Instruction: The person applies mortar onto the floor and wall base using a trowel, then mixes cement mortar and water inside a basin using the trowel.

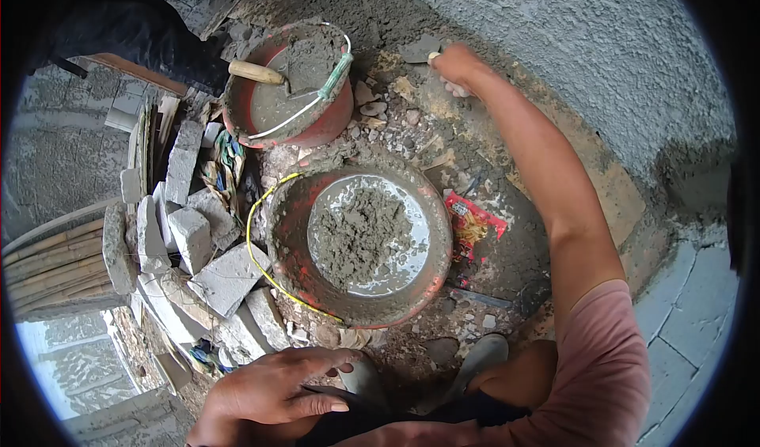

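Observation:
My right hand (pixel 457 69) is closed around the pale handle of a trowel at the end of my outstretched arm. The trowel's grey blade (pixel 419 49) lies against the mortar-covered ground near the rough wall. Close to my body, my left hand (pixel 273 385) has its thumb and fingers apart and holds nothing. In front of it stands a red bucket (pixel 440 269) with a yellow handle, containing a heap of grey mortar (pixel 364 237) ringed by water. Farther off, a second red bucket (pixel 328 123) holds smoother mortar and another trowel with a wooden handle (pixel 256 72).
Broken white blocks (pixel 226 277) pile up left of the buckets, beside bamboo poles (pixel 59 261). A red wrapper (pixel 477 224) lies right of the near bucket. A rough plastered wall (pixel 586 51) rises at upper right. Dark cloth (pixel 146 32) shows at upper left.

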A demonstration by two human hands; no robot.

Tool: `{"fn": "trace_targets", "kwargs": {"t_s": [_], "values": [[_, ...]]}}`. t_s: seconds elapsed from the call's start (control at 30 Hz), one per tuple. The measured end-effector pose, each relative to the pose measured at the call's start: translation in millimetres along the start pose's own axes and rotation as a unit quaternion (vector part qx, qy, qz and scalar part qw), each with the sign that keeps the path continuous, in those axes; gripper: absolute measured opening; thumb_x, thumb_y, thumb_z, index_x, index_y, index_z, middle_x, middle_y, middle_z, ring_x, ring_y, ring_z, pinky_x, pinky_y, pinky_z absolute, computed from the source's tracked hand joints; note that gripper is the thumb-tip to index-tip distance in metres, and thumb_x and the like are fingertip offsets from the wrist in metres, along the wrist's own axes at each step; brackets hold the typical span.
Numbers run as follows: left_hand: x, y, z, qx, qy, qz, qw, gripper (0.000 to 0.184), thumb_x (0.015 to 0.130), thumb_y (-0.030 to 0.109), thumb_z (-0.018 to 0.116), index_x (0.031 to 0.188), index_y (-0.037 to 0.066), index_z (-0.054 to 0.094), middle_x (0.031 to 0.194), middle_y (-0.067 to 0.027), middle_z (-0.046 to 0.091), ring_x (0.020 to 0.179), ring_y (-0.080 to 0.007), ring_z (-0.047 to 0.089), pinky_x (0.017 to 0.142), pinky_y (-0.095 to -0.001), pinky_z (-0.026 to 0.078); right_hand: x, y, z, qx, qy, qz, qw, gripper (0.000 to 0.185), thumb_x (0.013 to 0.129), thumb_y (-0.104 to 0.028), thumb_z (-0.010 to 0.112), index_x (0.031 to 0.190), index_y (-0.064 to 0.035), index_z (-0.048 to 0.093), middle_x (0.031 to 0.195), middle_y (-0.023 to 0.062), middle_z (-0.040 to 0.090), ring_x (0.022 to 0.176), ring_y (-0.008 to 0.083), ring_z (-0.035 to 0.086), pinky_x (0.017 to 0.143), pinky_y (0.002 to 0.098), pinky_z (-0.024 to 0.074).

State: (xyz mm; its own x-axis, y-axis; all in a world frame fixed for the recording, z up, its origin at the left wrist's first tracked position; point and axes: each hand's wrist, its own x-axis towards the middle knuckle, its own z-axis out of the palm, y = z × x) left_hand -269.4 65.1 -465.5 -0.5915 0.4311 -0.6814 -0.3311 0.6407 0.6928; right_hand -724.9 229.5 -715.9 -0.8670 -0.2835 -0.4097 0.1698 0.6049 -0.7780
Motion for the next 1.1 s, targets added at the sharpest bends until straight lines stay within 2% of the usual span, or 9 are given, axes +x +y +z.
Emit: {"fn": "trace_targets", "kwargs": {"t_s": [0.27, 0.37, 0.53, 0.63, 0.7, 0.83, 0.87, 0.97, 1.1], "values": [[-31, 18, 14, 0.048, 0.073, -0.042, 0.995, 0.067, 0.098, 0.046, 0.068, 0.148, 0.004, 0.05, 0.137, -0.0204, 0.063, 0.125, -0.0397, 0.061, 0.108, -0.0456, 0.048, 95, -51, 63, -0.059, 0.079, -0.055, 0.994, 0.027, 0.088, -0.02, 0.06, 0.092, 0.002, 0.076, 0.089, 0.0221, 0.075, 0.082, 0.0342, 0.075, 0.074, 0.0435, 0.0583], [-40, 51, 25, 0.078, 0.192, -0.007, 0.978, 0.051, 0.096, 0.029, 0.066, 0.14, 0.006, 0.058, 0.123, -0.0157, 0.068, 0.115, -0.0346, 0.064, 0.094, -0.0433, 0.052, 88, -65, 62, -0.053, 0.133, -0.036, 0.989, 0.027, 0.088, -0.023, 0.065, 0.092, 0.0006, 0.077, 0.097, 0.0229, 0.076, 0.091, 0.0376, 0.075, 0.08, 0.0456, 0.0578], [-38, 52, 38, 0.105, 0.158, 0.013, 0.982, 0.057, 0.097, 0.034, 0.068, 0.145, 0.005, 0.054, 0.136, -0.0176, 0.063, 0.125, -0.0385, 0.06, 0.103, -0.0437, 0.051, 109, -12, 83, -0.026, 0.204, -0.166, 0.965, 0.043, 0.09, -0.037, 0.072, 0.113, 0.0004, 0.074, 0.107, 0.0248, 0.074, 0.101, 0.0422, 0.071, 0.088, 0.0494, 0.0555], [-24, 55, 41, 0.176, 0.102, -0.143, 0.969, 0.067, 0.099, 0.049, 0.064, 0.149, 0.006, 0.05, 0.136, -0.0209, 0.063, 0.125, -0.0394, 0.061, 0.108, -0.0464, 0.048, 71, 4, 60, 0.03, 0.191, -0.185, 0.963, 0.045, 0.091, -0.036, 0.072, 0.121, -0.003, 0.072, 0.107, 0.024, 0.074, 0.1, 0.0419, 0.071, 0.088, 0.049, 0.055], [-22, 55, 41, 0.205, 0.085, -0.143, 0.965, 0.067, 0.101, 0.052, 0.059, 0.151, 0.008, 0.048, 0.135, -0.0218, 0.063, 0.127, -0.0393, 0.06, 0.109, -0.047, 0.048, 51, 0, 44, 0.044, 0.204, -0.215, 0.954, 0.044, 0.091, -0.035, 0.072, 0.124, -0.0062, 0.071, 0.105, 0.0231, 0.074, 0.099, 0.0416, 0.071, 0.087, 0.0491, 0.0547], [-25, 42, 45, 0.25, 0.078, -0.054, 0.964, 0.067, 0.102, 0.053, 0.055, 0.15, 0.007, 0.049, 0.131, -0.0221, 0.065, 0.124, -0.0385, 0.062, 0.106, -0.0473, 0.049, -15, -16, -22, -0.005, 0.158, -0.29, 0.944, 0.046, 0.093, -0.036, 0.07, 0.131, -0.009, 0.068, 0.095, 0.0204, 0.074, 0.08, 0.0342, 0.071, 0.079, 0.0463, 0.054], [-26, 39, 47, 0.26, 0.079, -0.03, 0.962, 0.066, 0.103, 0.054, 0.054, 0.149, 0.007, 0.05, 0.129, -0.0219, 0.066, 0.121, -0.0381, 0.063, 0.105, -0.0472, 0.05, -43, -20, -37, 0.015, 0.131, -0.261, 0.956, 0.047, 0.095, -0.034, 0.07, 0.133, -0.0074, 0.067, 0.086, 0.0134, 0.072, 0.068, 0.0238, 0.067, 0.068, 0.0398, 0.0534], [-48, 55, 38, 0.259, 0.057, -0.029, 0.964, 0.057, 0.098, 0.035, 0.067, 0.144, 0.005, 0.054, 0.137, -0.0168, 0.063, 0.126, -0.0366, 0.06, 0.104, -0.0428, 0.051, -129, -27, -74, 0.051, 0.075, -0.243, 0.966, 0.046, 0.096, -0.031, 0.07, 0.134, -0.0047, 0.067, 0.079, 0.0051, 0.067, 0.061, 0.0142, 0.061, 0.057, 0.0317, 0.0489], [-58, 15, 43, 0.238, 0.041, 0.092, 0.966, 0.065, 0.103, 0.053, 0.053, 0.146, 0.004, 0.053, 0.12, -0.0207, 0.069, 0.111, -0.0363, 0.068, 0.101, -0.0456, 0.051, -226, -28, -95, 0.086, 0.026, -0.246, 0.965, 0.046, 0.096, -0.024, 0.071, 0.135, 0.0013, 0.065, 0.081, 0.002, 0.064, 0.057, 0.0083, 0.056, 0.053, 0.026, 0.0455]]}}
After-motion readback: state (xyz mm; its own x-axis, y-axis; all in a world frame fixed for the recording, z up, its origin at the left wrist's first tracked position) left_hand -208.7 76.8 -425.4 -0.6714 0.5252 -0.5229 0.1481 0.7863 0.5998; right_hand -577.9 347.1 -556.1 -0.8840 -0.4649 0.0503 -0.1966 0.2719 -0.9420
